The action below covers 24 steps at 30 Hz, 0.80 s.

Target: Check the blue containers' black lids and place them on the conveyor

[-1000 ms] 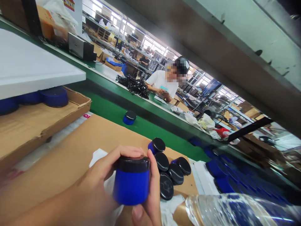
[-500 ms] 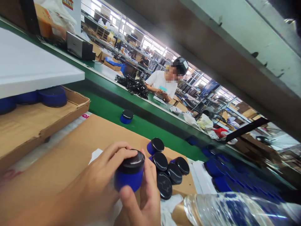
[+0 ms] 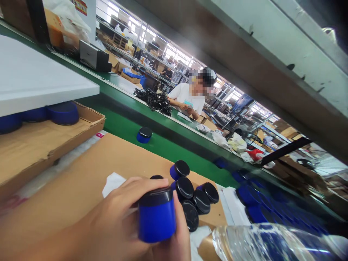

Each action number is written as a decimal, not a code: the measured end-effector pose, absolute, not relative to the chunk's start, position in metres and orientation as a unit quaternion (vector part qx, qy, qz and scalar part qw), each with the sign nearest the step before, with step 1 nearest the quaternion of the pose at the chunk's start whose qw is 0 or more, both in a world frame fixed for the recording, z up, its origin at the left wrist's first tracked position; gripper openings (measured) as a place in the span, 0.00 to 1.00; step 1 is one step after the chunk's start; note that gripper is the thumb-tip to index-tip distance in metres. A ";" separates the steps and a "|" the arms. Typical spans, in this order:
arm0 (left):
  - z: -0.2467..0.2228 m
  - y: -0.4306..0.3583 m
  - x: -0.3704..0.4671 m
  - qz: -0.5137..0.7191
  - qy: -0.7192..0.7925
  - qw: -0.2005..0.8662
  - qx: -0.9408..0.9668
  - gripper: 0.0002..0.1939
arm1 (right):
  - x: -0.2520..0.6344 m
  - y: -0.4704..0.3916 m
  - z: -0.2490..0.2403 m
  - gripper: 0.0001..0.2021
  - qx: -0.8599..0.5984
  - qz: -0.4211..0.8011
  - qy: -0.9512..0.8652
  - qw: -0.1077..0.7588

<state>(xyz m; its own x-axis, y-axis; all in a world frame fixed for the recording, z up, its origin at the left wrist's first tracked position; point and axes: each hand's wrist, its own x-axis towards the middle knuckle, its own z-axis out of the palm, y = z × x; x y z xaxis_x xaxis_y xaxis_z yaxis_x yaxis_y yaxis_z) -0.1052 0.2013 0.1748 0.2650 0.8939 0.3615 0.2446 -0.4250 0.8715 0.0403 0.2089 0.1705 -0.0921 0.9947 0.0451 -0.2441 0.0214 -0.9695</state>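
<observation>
A blue jar with a black lid (image 3: 157,219) is held upright between my two hands, low in the middle of the head view. My left hand (image 3: 119,212) wraps its left side, with fingers laid over the lid. On the jar's right side rest the fingers of my right hand (image 3: 181,232); the rest of that hand is mostly hidden behind the jar. Just beyond lie several similar jars (image 3: 185,187) in a cluster on brown cardboard (image 3: 89,174). Part of another black lid (image 3: 157,177) shows behind my left fingers.
One jar (image 3: 144,135) stands on the green belt (image 3: 116,123). A cardboard tray (image 3: 62,146) with blue jars is at left under a white board (image 3: 43,79). A clear plastic bottle (image 3: 261,241) lies at lower right, near rows of jars. A person (image 3: 187,96) works across the belt.
The held jar has come nearer and lower, and its blue side now faces me more. My right thumb has gone from the jar's front. The jar on the belt has shifted slightly left.
</observation>
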 end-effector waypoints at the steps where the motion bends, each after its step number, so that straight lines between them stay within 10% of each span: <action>1: 0.174 0.202 -0.107 0.447 0.402 0.342 0.722 0.34 | 0.041 0.207 0.174 0.31 -0.394 0.630 -0.424 0.518; 11: 0.172 0.205 -0.111 0.449 0.394 0.287 0.749 0.38 | 0.050 0.205 0.176 0.28 -0.371 0.632 -0.444 0.515; 24: 0.087 0.234 -0.098 0.364 0.450 0.074 0.812 0.45 | 0.080 0.248 0.187 0.32 -0.568 0.244 -0.637 0.461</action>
